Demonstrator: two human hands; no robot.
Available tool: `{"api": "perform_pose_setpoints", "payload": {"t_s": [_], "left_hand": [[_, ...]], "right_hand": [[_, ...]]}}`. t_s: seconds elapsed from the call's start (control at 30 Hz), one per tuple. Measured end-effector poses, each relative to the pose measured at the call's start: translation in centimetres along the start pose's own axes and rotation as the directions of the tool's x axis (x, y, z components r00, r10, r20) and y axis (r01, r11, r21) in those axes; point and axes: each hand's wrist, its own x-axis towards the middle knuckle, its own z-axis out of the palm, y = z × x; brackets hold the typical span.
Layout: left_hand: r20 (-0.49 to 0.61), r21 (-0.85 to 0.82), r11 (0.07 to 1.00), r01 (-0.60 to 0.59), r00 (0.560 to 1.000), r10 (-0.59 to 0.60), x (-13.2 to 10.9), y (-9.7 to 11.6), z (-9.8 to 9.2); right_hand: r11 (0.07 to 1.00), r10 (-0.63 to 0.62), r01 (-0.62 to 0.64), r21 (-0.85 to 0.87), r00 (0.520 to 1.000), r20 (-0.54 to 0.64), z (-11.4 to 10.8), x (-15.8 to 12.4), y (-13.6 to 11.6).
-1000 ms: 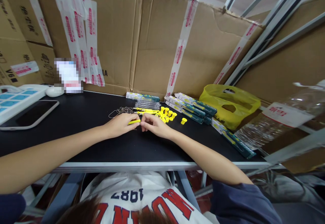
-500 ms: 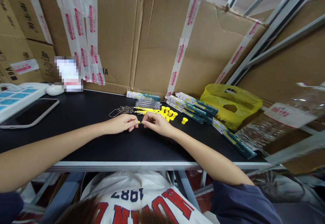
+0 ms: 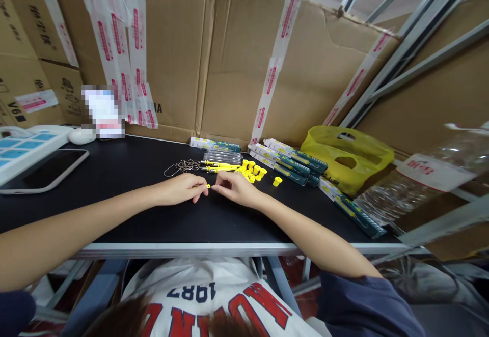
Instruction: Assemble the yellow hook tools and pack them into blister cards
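Observation:
My left hand [image 3: 182,188] and my right hand [image 3: 236,187] meet over the black table [image 3: 126,174], fingers pinched. Between their fingertips sits a small yellow piece [image 3: 208,186]; the left fingers hold it, most of it hidden. My right fingertips pinch close beside it, and what they hold is too small to make out. Just behind lie thin yellow sticks [image 3: 221,166], a heap of yellow caps [image 3: 252,170], one loose cap [image 3: 277,180] and a tangle of thin wire hooks [image 3: 182,166].
Green-and-white packets [image 3: 290,161] lie at the back right beside a yellow plastic bag [image 3: 347,158]. A phone [image 3: 46,170] and a calculator [image 3: 19,148] sit at the far left. Taped cardboard boxes [image 3: 237,62] wall the back. A clear plastic bottle [image 3: 420,179] lies at the right.
The yellow stick showed longer from my left hand a second ago; now only a small end shows. Both hands stayed in place, fingers working together.

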Motion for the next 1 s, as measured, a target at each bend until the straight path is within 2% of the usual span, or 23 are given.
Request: {"api": "perform_pose_setpoints", "payload": {"t_s": [0.33, 0.73, 1.0], "left_hand": [[-0.02, 0.039, 0.999, -0.003, 1.0, 0.004, 0.1, 0.1, 0.2], [-0.02, 0.024, 1.0, 0.012, 1.0, -0.012, 0.0, 0.0, 0.3], [0.033, -0.084, 0.996, 0.039, 0.999, -0.037, 0.1, -0.2, 0.7]], "right_hand": [[0.988, -0.085, 0.084, -0.13, 0.996, 0.002, 0.2, -0.1, -0.4], [0.994, -0.021, 0.02, -0.11, 1.0, -0.009, 0.4, -0.2, -0.6], [0.994, -0.025, 0.02, -0.103, 0.998, -0.049, 1.2, -0.2, -0.8]]}}
